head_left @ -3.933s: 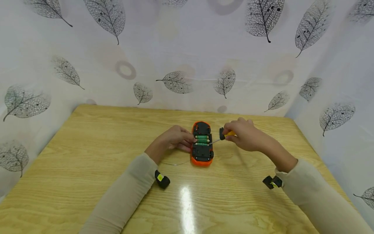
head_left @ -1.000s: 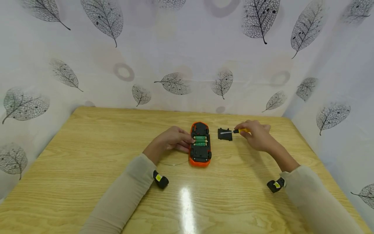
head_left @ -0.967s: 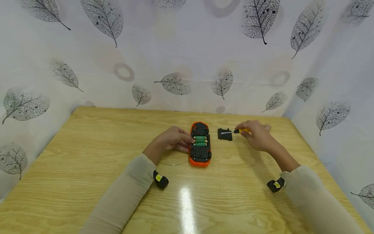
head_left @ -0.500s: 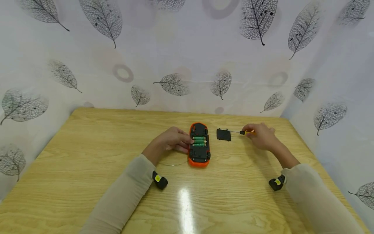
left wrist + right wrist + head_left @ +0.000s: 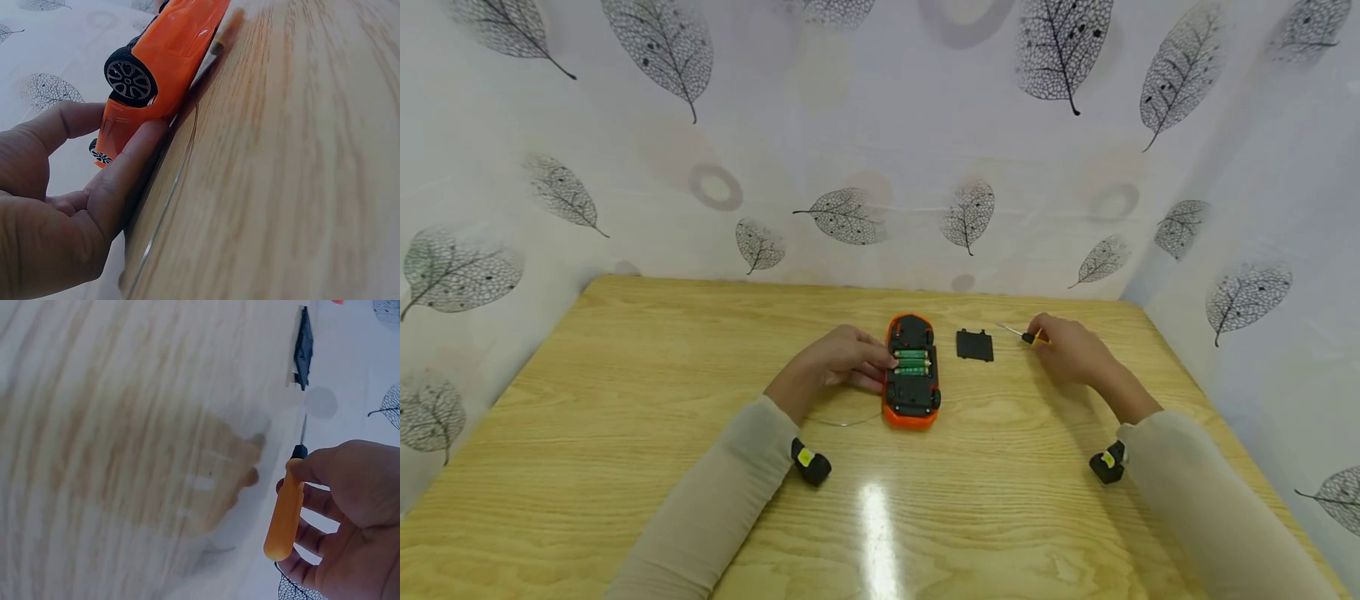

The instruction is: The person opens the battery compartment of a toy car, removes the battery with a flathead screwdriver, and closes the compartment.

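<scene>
An orange toy car (image 5: 912, 396) lies wheels up on the table, its black underside showing. Several green batteries (image 5: 912, 363) sit side by side in its battery compartment. My left hand (image 5: 842, 358) grips the car's left side; in the left wrist view its thumb and fingers span the orange body (image 5: 181, 37). To the right lies the black battery cover (image 5: 974, 345), flat on the wood. Further right, my right hand (image 5: 1071, 350) holds a screwdriver (image 5: 286, 515) by its yellow handle between thumb and fingers. The screwdriver's thin metal shaft points toward the back left, beyond the cover's right edge.
A thin, clear strand (image 5: 844, 423) curves over the wooden table (image 5: 737, 500) near the left wrist. Leaf-patterned cloth (image 5: 880, 125) hangs behind the table's back edge and along its sides. Each wrist carries a small black camera (image 5: 811, 463).
My right hand has carried the screwdriver from the battery compartment, past the cover, to the right, and its tip has swung toward the back. The left hand stays on the car.
</scene>
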A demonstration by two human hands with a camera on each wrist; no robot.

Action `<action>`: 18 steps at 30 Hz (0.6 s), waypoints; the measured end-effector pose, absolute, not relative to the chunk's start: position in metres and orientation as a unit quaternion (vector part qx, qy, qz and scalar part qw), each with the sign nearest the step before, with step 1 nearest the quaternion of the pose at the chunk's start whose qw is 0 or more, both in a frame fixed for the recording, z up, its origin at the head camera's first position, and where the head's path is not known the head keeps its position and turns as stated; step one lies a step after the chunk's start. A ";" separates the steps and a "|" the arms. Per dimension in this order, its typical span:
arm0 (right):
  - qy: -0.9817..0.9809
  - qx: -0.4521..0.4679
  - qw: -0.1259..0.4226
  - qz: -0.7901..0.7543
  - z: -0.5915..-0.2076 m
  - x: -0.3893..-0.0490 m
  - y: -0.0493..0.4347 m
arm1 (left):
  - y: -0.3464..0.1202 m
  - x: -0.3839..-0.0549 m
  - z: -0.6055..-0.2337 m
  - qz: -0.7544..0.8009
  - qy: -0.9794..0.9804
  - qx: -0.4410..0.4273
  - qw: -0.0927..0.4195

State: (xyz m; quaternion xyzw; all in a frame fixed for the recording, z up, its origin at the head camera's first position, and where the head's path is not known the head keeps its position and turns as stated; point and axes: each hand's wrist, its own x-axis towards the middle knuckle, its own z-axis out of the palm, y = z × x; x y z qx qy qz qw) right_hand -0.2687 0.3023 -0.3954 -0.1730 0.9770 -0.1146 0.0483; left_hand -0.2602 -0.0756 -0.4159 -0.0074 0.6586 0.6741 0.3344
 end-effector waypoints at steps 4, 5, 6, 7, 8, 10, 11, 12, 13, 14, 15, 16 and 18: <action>0.979 -0.180 0.054 -0.076 -0.397 -0.271 0.300 | -0.075 -0.261 -0.417 0.674 0.660 -0.005 0.333; 0.979 -0.179 0.057 -0.074 -0.398 -0.272 0.300 | -0.075 -0.260 -0.417 0.673 0.660 -0.006 0.333; 0.979 -0.178 0.061 -0.076 -0.397 -0.272 0.299 | -0.075 -0.260 -0.417 0.673 0.660 -0.006 0.333; 0.979 -0.178 0.065 -0.079 -0.397 -0.272 0.299 | -0.075 -0.260 -0.417 0.673 0.660 -0.006 0.333; 0.978 -0.176 0.071 -0.082 -0.397 -0.273 0.299 | -0.075 -0.260 -0.417 0.673 0.661 -0.006 0.333; 0.978 -0.170 0.081 -0.085 -0.397 -0.273 0.299 | -0.075 -0.259 -0.417 0.673 0.660 -0.007 0.333; 0.978 -0.167 0.087 -0.088 -0.397 -0.273 0.299 | -0.075 -0.259 -0.417 0.673 0.661 -0.008 0.333; 0.978 -0.161 0.094 -0.092 -0.396 -0.274 0.298 | -0.075 -0.259 -0.417 0.673 0.660 -0.008 0.333; 0.978 -0.153 0.101 -0.094 -0.396 -0.274 0.297 | -0.075 -0.259 -0.417 0.673 0.660 -0.009 0.333; 0.979 -0.144 0.107 -0.094 -0.397 -0.275 0.296 | -0.075 -0.259 -0.416 0.673 0.661 -0.008 0.332; 0.980 -0.135 0.114 -0.094 -0.397 -0.275 0.296 | -0.075 -0.259 -0.416 0.673 0.661 -0.008 0.332; 0.980 -0.126 0.120 -0.094 -0.397 -0.276 0.295 | -0.075 -0.258 -0.416 0.673 0.662 -0.008 0.330; 0.981 -0.108 0.130 -0.092 -0.397 -0.277 0.293 | -0.074 -0.258 -0.416 0.673 0.662 -0.007 0.329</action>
